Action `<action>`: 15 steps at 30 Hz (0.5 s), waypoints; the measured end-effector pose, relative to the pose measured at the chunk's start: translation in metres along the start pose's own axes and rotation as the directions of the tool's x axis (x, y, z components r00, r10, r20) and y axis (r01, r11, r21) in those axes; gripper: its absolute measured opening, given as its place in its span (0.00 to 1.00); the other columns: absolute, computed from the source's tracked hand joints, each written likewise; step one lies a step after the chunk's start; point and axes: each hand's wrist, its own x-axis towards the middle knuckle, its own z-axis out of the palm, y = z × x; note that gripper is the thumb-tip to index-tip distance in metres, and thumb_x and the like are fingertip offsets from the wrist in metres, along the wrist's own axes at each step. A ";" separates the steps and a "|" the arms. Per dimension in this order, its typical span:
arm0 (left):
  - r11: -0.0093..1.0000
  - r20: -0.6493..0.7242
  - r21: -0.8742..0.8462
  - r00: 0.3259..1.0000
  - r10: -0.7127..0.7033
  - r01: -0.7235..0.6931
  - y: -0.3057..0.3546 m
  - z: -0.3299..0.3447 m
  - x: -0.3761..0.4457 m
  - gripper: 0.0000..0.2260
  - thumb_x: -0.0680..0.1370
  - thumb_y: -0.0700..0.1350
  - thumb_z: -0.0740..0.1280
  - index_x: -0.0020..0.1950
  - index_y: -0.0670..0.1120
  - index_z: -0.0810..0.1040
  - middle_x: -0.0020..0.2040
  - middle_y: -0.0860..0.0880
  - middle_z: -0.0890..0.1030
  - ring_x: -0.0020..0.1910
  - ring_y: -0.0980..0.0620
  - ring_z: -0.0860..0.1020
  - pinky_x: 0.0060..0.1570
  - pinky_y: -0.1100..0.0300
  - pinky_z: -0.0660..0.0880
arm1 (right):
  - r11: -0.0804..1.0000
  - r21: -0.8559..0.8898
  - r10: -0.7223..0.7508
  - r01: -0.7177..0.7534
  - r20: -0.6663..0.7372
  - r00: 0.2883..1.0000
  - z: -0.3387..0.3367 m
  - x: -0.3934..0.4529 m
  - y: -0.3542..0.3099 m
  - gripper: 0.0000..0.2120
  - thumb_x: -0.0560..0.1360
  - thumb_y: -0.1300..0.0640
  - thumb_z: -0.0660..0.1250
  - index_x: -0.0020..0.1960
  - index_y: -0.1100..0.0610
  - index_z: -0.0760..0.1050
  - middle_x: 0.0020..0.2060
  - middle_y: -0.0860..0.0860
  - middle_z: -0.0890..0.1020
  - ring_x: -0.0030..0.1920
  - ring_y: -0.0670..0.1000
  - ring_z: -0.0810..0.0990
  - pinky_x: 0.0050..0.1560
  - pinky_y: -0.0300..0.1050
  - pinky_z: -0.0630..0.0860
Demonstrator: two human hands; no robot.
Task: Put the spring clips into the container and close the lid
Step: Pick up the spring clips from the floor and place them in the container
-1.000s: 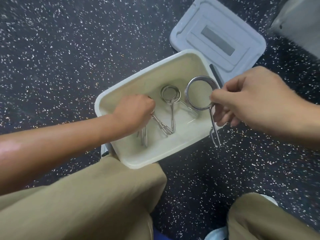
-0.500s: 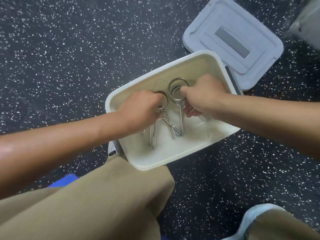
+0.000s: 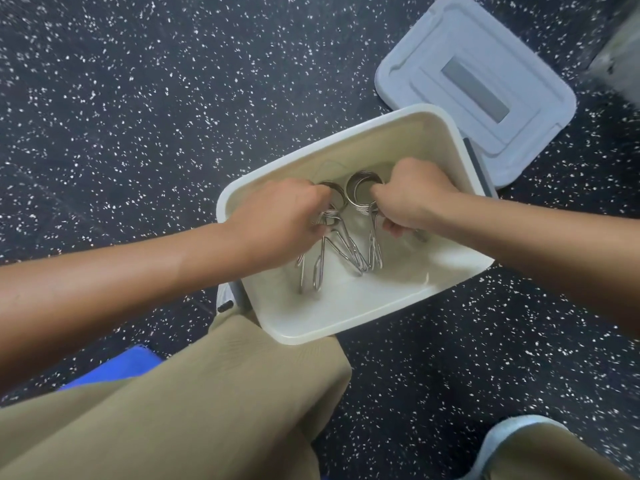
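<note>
A cream plastic container stands open on the speckled floor between my knees. Several metal spring clips lie inside it, their rings toward the far wall and their legs pointing at me. My left hand is down in the container, fingers curled around the ring of one clip on the left. Inside the container on the right, my right hand is closed on another clip just below its ring. The grey lid lies flat on the floor beyond the container's far right corner.
My legs in tan trousers fill the bottom of the view, one knee touching the container's near rim. A blue object shows at the lower left. A grey shape sits at the upper right edge.
My right hand carried a clip from beside the container's right rim down inside it. My left hand stayed inside, gripping its clip. The view shifted slightly.
</note>
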 end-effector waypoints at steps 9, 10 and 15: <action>0.993 -0.129 -0.116 0.992 0.009 -0.024 0.005 -0.031 -0.013 0.10 0.78 0.54 0.65 0.51 0.49 0.79 0.45 0.50 0.84 0.45 0.43 0.81 0.45 0.47 0.79 | 0.982 -0.020 -0.190 0.190 -0.182 0.965 -0.074 -0.028 -0.007 0.19 0.76 0.53 0.61 0.30 0.57 0.79 0.29 0.57 0.83 0.31 0.56 0.80 0.39 0.46 0.77; 0.991 -0.143 -0.132 0.990 0.013 -0.032 0.007 -0.035 -0.014 0.10 0.78 0.54 0.65 0.51 0.49 0.80 0.44 0.50 0.84 0.44 0.44 0.81 0.45 0.47 0.79 | 0.982 0.004 -0.184 0.189 -0.227 0.956 -0.083 -0.024 -0.005 0.18 0.76 0.53 0.61 0.30 0.57 0.79 0.31 0.59 0.84 0.32 0.58 0.79 0.38 0.46 0.76; 0.985 -0.204 -0.165 0.979 0.017 -0.051 0.014 -0.051 -0.011 0.10 0.79 0.55 0.64 0.46 0.50 0.78 0.42 0.52 0.82 0.38 0.48 0.79 0.43 0.48 0.78 | 0.985 0.127 -0.059 0.114 -0.372 0.926 -0.109 0.017 0.013 0.17 0.75 0.53 0.60 0.32 0.58 0.79 0.32 0.59 0.83 0.33 0.57 0.77 0.42 0.55 0.81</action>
